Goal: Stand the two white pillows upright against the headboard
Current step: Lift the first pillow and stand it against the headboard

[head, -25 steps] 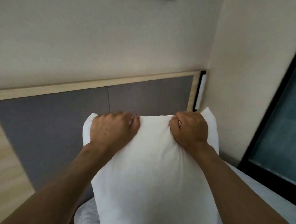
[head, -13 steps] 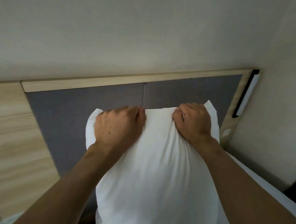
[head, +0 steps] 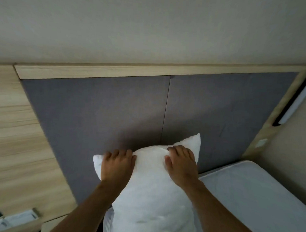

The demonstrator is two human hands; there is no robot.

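A white pillow stands on end in front of the grey padded headboard, which has a light wood frame. My left hand grips the pillow's top edge near its left corner. My right hand grips the top edge near the right corner, which pokes up past my fingers. Part of more white fabric shows at the pillow's lower left; I cannot tell whether it is the second pillow.
The white mattress lies to the right, reaching the headboard. A wood-panelled wall and a shelf with small items are at the left. A slim wall light hangs at the right beside the headboard frame.
The pillow and both hands have dropped lower in view and sit further from the headboard's top rail. The view has swung left and down, showing more headboard and mattress.
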